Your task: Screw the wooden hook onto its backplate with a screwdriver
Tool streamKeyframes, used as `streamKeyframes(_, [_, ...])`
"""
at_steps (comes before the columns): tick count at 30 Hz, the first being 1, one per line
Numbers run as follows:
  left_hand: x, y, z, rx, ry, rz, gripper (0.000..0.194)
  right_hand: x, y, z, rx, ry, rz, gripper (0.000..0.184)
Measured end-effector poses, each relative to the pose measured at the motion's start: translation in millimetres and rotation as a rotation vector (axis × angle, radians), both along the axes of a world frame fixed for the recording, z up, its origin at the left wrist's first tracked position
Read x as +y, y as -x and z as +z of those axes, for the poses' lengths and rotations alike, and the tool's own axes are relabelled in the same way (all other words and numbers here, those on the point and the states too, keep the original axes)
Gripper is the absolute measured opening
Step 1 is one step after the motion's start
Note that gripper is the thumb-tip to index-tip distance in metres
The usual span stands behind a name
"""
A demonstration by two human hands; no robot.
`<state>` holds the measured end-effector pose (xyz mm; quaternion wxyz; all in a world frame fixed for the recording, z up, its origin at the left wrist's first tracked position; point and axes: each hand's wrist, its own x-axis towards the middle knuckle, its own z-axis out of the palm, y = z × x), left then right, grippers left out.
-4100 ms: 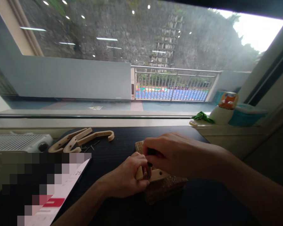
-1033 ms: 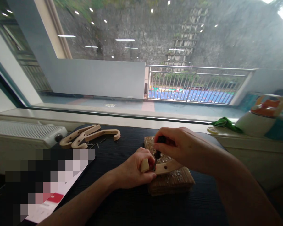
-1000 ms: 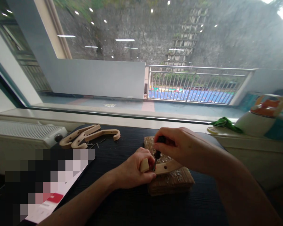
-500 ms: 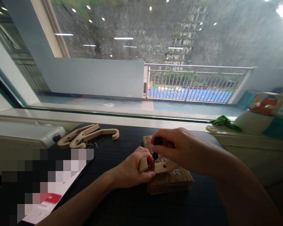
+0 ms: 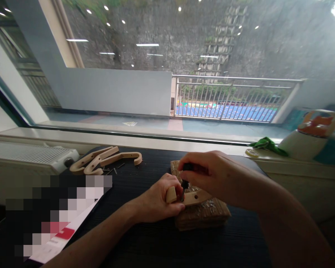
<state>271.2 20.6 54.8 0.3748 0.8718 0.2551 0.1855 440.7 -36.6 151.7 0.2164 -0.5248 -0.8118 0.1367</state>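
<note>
Grip of the right hand (image 5: 212,172) is squeezed around a black screwdriver (image 5: 185,184). The left hand (image 5: 158,198) holds a curvy wooden hook (image 5: 202,196) on a shiny, crinkly brown block (image 5: 206,215). More bent hooks (image 5: 101,159) lie at the far left corner of the worktop (image 5: 154,166).

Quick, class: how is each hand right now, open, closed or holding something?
Left hand: closed around a curved wooden hook.
Right hand: closed around a black-handled screwdriver.
</note>
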Motion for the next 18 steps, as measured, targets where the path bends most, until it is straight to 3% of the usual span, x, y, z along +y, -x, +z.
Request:
streamKeyframes(10, [0.3, -0.1, 2.6, -0.023, -0.014, -0.021, 0.010, 2.6, -1.7, -0.8, 0.009, -0.011, -0.070, 0.019])
streamKeyframes(18, [-1.4, -0.8, 3.1, 0.014, -0.020, 0.032, 0.008, -5.4, 3.9, 2.1, -0.008, 0.038, 0.036, 0.014])
